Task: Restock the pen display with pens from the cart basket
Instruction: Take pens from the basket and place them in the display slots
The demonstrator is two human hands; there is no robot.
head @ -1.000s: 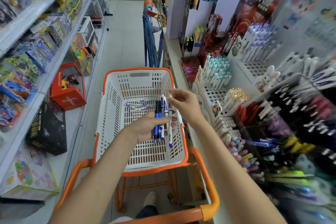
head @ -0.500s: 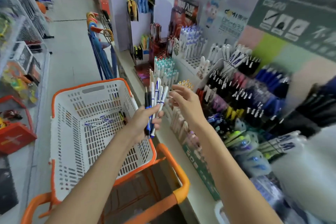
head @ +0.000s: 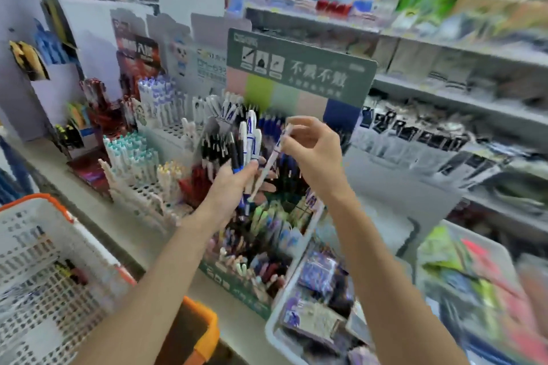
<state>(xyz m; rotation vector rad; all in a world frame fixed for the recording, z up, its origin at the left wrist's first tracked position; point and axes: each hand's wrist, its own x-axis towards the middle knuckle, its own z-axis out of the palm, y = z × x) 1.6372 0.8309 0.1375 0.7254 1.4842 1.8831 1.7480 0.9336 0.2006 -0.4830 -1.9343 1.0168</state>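
Bottom left: white slotted cart basket (head: 89, 246) with orange rim, a few small items inside (too blurred to name). Bottom right: white tray (head: 274, 323) of packets. Mid frame, both hands are raised in front of the pen display (head: 234, 286). The left hand (head: 234, 184) is curled round a bundle of pens (head: 250, 139), held upright: white barrels with blue print, plus dark barrels with blue grips. The right hand (head: 314, 151) pinches a single pen (head: 268, 166) near its top end, fingers bent; the pen is white with blue marks and tilted, its lower end against the bundle. Behind is the display's green header sign (head: 299, 68) over rows of standing pens. Farthest back are blurred stocked shelves (head: 444, 98).
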